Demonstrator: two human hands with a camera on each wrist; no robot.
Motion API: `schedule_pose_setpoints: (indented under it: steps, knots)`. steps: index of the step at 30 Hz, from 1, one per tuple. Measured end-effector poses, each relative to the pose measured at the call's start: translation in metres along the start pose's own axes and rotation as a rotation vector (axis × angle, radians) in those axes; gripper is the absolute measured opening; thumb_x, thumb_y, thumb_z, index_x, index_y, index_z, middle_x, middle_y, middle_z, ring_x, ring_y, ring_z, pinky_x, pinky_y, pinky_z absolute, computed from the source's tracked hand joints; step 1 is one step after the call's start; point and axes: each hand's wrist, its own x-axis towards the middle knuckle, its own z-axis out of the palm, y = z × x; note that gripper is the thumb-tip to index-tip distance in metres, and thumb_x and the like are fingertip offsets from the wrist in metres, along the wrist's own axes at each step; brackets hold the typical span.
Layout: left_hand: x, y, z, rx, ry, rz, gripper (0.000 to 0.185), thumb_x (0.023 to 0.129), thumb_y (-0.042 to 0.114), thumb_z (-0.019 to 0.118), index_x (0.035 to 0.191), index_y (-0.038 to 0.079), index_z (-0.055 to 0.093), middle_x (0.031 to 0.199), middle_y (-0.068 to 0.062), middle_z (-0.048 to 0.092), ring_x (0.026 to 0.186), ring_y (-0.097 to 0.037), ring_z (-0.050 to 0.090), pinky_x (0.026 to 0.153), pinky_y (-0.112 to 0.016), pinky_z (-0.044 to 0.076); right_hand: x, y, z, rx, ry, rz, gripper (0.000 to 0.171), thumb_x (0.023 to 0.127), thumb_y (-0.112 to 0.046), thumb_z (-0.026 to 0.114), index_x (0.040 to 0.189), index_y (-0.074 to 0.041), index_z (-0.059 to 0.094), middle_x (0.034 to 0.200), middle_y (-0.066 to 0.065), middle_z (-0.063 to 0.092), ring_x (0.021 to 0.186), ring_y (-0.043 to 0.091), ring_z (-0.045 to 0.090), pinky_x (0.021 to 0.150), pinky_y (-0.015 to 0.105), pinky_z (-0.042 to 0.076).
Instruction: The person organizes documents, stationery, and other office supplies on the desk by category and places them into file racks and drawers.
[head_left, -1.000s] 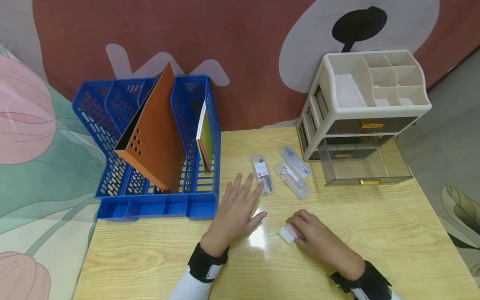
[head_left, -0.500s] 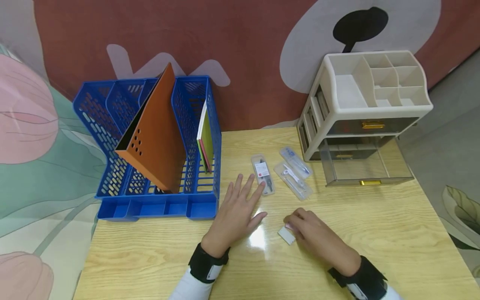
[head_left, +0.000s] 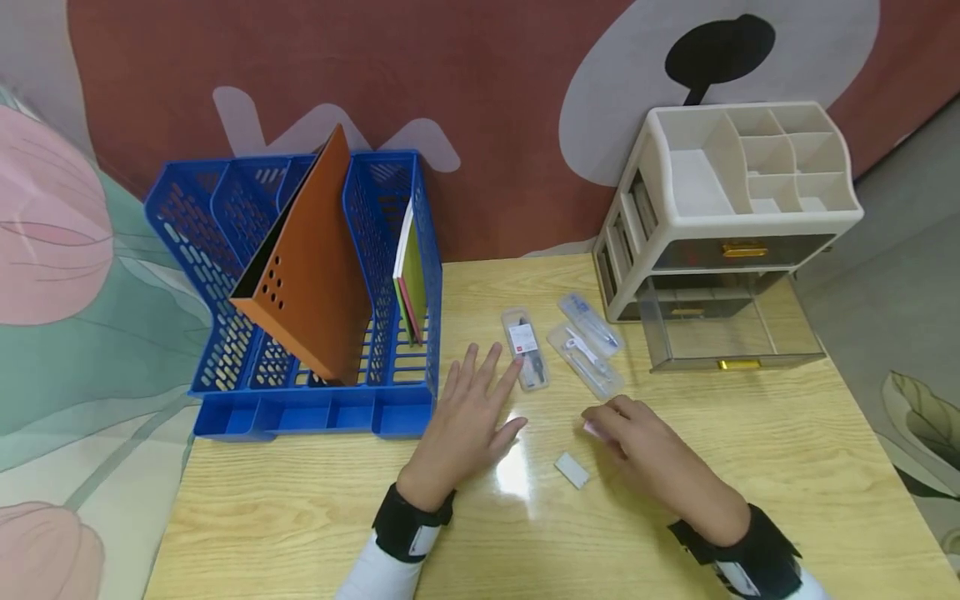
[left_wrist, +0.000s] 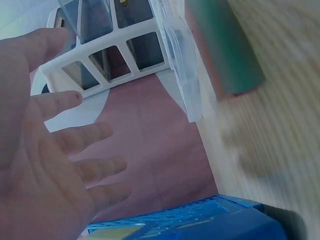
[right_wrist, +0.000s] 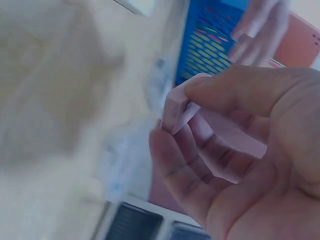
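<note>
Head view: on the table [head_left: 750,467], the right hand [head_left: 637,437] pinches a pink eraser [head_left: 592,429] near the front edge, a white sleeve [head_left: 572,471] just beside it. The left hand [head_left: 465,417] lies flat, fingers spread, by three clear cases [head_left: 558,342]. The blue file rack [head_left: 390,250] holds an orange folder [head_left: 307,258]; the drawer organiser [head_left: 720,225] has its bottom drawer [head_left: 720,337] pulled out.

Right wrist view: thumb and fingers [right_wrist: 175,160] clamp the eraser [right_wrist: 172,107].

Light wood-grain table [head_left: 787,467], glossy, ceiling light glare near centre. Behind it a wall mural [head_left: 465,75]: rust-red ground, pale grey shapes, pink-and-green flowers at left. Grey floor [head_left: 900,208] at right.
</note>
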Motion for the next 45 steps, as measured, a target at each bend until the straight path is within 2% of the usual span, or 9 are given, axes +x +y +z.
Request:
schedule_pose_setpoints:
  steps: [4,7,10,13,17,21,27,40,45]
  knots:
    - [0.0,-0.004,0.0,-0.009,0.015,-0.022,0.077,0.1,0.053,0.06,0.164,0.021,0.031,0.169,-0.015,0.029,0.157,-0.046,0.021,0.123,-0.063,0.026,0.003,-0.002,-0.02,-0.007,0.049,-0.019,0.042,0.075,0.006,0.088,0.111,-0.005,0.071,0.097,0.007,0.068,0.084,0.016,0.065,0.067,0.029,0.059]
    - [0.0,-0.007,-0.001,-0.011,0.017,-0.036,0.077,0.1,0.052,0.061,0.164,0.021,0.031,0.169,-0.016,0.029,0.157,-0.046,0.02,0.123,-0.063,0.025,0.004,-0.002,-0.037,-0.011,0.096,-0.023,0.022,0.098,-0.02,0.072,0.114,-0.005,0.07,0.096,0.006,0.066,0.081,0.014,0.063,0.064,0.029,0.058]
    - [0.0,-0.009,-0.002,-0.013,0.011,-0.045,0.077,0.1,0.052,0.061,0.164,0.021,0.031,0.169,-0.017,0.029,0.157,-0.046,0.018,0.123,-0.063,0.025,0.005,0.001,-0.057,-0.01,0.145,0.002,0.038,0.105,-0.037,0.054,0.118,-0.004,0.069,0.098,0.006,0.065,0.078,0.014,0.065,0.063,0.029,0.059]
    - [0.0,-0.011,-0.003,-0.014,0.001,-0.053,0.076,0.101,0.051,0.06,0.164,0.02,0.03,0.169,-0.017,0.028,0.157,-0.046,0.017,0.123,-0.063,0.025,0.007,0.005,-0.077,-0.035,0.204,0.065,0.034,0.096,-0.024,0.075,0.121,-0.003,0.068,0.1,0.008,0.066,0.077,0.018,0.07,0.063,0.029,0.06]
    - [0.0,-0.014,-0.004,-0.011,-0.001,-0.063,0.076,0.101,0.051,0.059,0.164,0.02,0.031,0.169,-0.018,0.028,0.157,-0.047,0.018,0.123,-0.064,0.027,0.012,0.014,-0.099,-0.093,0.269,0.166,0.057,0.071,0.005,0.088,0.125,0.0,0.068,0.101,0.013,0.068,0.078,0.024,0.071,0.067,0.032,0.06]
    - [0.001,-0.017,-0.004,-0.004,0.017,-0.066,0.076,0.101,0.052,0.061,0.163,0.019,0.033,0.168,-0.019,0.03,0.156,-0.048,0.022,0.122,-0.064,0.029,0.02,0.027,-0.112,-0.111,0.272,0.235,0.058,0.074,0.006,0.086,0.128,0.002,0.067,0.1,0.016,0.067,0.08,0.029,0.071,0.069,0.036,0.061]
    - [0.001,-0.018,-0.002,-0.003,0.021,-0.057,0.075,0.1,0.052,0.061,0.162,0.018,0.035,0.167,-0.019,0.032,0.155,-0.048,0.023,0.121,-0.064,0.031,0.033,0.052,-0.119,-0.088,0.196,0.309,0.049,0.081,0.004,0.08,0.127,0.008,0.064,0.102,0.025,0.064,0.084,0.039,0.07,0.068,0.055,0.06]
    - [0.001,-0.015,-0.007,-0.008,0.033,-0.035,0.074,0.101,0.05,0.061,0.162,0.017,0.036,0.167,-0.019,0.032,0.155,-0.048,0.022,0.122,-0.064,0.029,0.068,0.105,-0.113,-0.036,-0.213,0.484,0.045,0.092,-0.012,0.07,0.127,0.015,0.059,0.108,0.034,0.07,0.099,0.05,0.067,0.089,0.065,0.047]
    - [0.0,-0.016,-0.006,0.008,0.047,-0.032,0.074,0.101,0.05,0.061,0.162,0.017,0.036,0.167,-0.019,0.033,0.155,-0.048,0.024,0.121,-0.064,0.031,0.077,0.111,-0.108,-0.045,-0.286,0.489,0.045,0.094,-0.014,0.069,0.128,0.014,0.058,0.115,0.035,0.07,0.106,0.053,0.067,0.094,0.068,0.049]
